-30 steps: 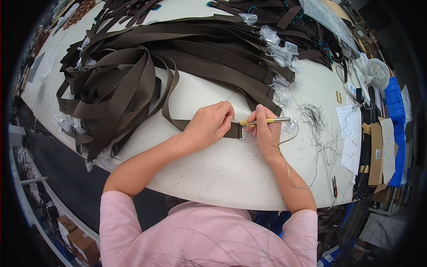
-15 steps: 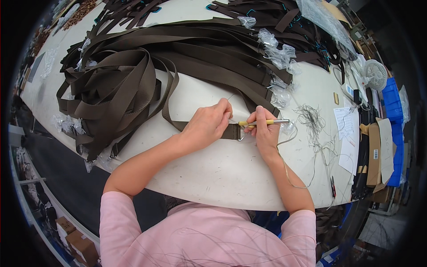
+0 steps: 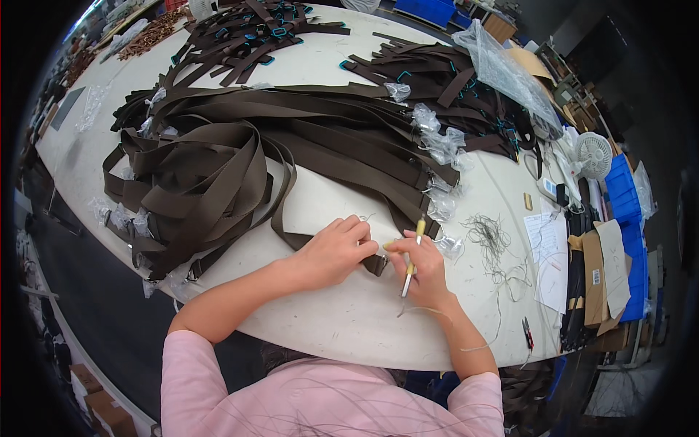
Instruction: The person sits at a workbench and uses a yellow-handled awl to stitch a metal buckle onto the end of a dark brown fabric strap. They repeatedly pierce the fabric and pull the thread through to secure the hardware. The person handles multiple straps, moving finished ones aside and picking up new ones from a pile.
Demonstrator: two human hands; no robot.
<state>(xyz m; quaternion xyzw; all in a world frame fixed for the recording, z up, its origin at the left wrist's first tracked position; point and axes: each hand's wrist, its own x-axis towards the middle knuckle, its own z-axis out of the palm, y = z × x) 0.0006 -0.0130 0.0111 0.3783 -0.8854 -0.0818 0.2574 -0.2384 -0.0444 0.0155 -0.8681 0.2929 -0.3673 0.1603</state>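
Note:
My left hand (image 3: 333,253) is closed above a dark brown webbing strap (image 3: 295,239), and a fine thread (image 3: 369,216) sticks up from its curled fingers. The strap's folded end (image 3: 375,265) shows just beyond, its metal ring mostly hidden between the hands. Close by, my right hand (image 3: 426,275) is wrapped round a slim pen-like tool (image 3: 412,266), yellow and silver, tilted nearly upright. Its thumb and forefinger come together near the left fingertips. A pale cord (image 3: 424,309) trails over the right wrist. Left of the hands lies a heap of looped brown straps (image 3: 204,175).
Long straps with plastic-wrapped ends (image 3: 437,138) lie behind the hands. Piles of straps with blue-edged buckles (image 3: 273,33) are further back. To the right are tangled thread (image 3: 488,237), papers (image 3: 546,244), small red-and-black snips (image 3: 527,333), a white fan (image 3: 593,154) and blue bins (image 3: 626,197).
The pen-like tool has swung from level to nearly upright in my right hand. My hands stay close together over the strap's end. The whole view has shifted, showing more of the table's far side.

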